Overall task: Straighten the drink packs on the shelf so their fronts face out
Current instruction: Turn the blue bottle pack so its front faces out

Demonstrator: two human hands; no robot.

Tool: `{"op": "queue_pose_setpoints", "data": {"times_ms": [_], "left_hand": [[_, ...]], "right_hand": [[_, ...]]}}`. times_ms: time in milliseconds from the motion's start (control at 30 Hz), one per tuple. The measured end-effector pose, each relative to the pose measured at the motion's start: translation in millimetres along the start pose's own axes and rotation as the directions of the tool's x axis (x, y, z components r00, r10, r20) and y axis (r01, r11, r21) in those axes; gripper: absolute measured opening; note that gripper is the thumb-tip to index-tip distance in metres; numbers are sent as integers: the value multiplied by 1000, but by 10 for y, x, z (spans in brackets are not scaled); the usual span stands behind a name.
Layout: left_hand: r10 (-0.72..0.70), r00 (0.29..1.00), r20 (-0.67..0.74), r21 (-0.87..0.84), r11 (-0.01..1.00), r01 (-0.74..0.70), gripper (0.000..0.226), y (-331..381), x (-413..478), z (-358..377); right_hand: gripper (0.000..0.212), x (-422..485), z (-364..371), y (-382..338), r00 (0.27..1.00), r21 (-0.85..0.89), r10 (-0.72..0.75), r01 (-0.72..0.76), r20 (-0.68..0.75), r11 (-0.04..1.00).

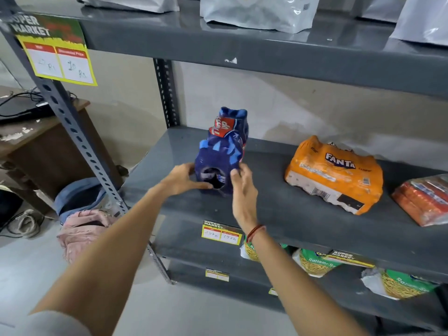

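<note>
A dark blue drink pack [221, 154] with a red label stands on the grey middle shelf [278, 209], its narrow end with a torn hole turned toward me. My left hand [183, 178] grips that end's left side, thumb by the hole. My right hand [242, 187] touches the right side with fingers spread. An orange Fanta pack [335, 174] lies to the right, turned at an angle, its logo up. A red-orange pack [423, 198] lies at the shelf's far right, partly cut off.
Silver pouches [257, 13] stand on the shelf above. Snack bags [315, 261] fill the lower shelf. Yellow price tags [221, 232] hang on the shelf edges. A perforated upright post [72, 132] stands at left. A wooden desk [41, 141] and bags [82, 224] sit on the floor left.
</note>
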State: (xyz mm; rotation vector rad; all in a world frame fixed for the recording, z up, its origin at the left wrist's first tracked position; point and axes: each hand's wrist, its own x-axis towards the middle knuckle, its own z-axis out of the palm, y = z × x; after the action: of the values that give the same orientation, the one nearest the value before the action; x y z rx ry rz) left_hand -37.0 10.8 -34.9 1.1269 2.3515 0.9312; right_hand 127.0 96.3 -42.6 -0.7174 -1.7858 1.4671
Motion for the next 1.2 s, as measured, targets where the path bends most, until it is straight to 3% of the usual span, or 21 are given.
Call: {"op": "queue_pose_setpoints", "data": {"times_ms": [67, 133, 200, 233, 300, 400, 500, 600, 767, 867, 1200], "left_hand": [[-27, 999, -30, -142, 990, 23, 45, -194, -31, -139], [-140, 971, -193, -350, 935, 65, 35, -397, -53, -187], [-317, 846, -429, -392, 909, 142, 29, -501, -109, -166], [-358, 786, -505, -401, 903, 154, 29, -512, -148, -130], [-330, 772, -542, -408, 907, 101, 35, -398, -234, -39], [-271, 869, -413, -563, 827, -10, 51, -113, -272, 107], [-212, 920, -330, -610, 791, -37, 62, -53, -184, 199], [-212, 900, -382, -529, 848, -24, 62, -110, -85, 211], [-248, 925, -288, -584, 811, 36, 58, -121, -2, 129], [-219, 948, -231, -489, 869, 82, 66, -194, 65, 57], [-176, 958, -225, -434, 899, 63, 61, -316, -56, 0]], "right_hand": [[54, -142, 151, -10, 997, -1, 3, -3, 83, 1000], [57, -221, 269, -19, 966, -29, 19, -12, 257, 999], [59, -194, 298, -14, 935, -57, 7, 14, 356, 998], [58, -151, 272, -13, 948, -74, -27, 54, 316, 996], [53, -8, 149, -21, 991, -138, -100, 111, 84, 984], [53, 297, -171, -31, 971, -216, -83, 33, -226, 976], [73, 590, -345, -10, 991, -257, 60, -89, -117, 962], [65, 748, -372, 31, 991, -244, 119, -101, 60, 964], [57, 713, -339, 184, 1000, -382, 13, -22, -25, 924], [54, 611, -295, 217, 999, -407, -31, 11, -41, 913], [57, 355, -333, 219, 997, -450, -50, 21, -53, 893]]}}
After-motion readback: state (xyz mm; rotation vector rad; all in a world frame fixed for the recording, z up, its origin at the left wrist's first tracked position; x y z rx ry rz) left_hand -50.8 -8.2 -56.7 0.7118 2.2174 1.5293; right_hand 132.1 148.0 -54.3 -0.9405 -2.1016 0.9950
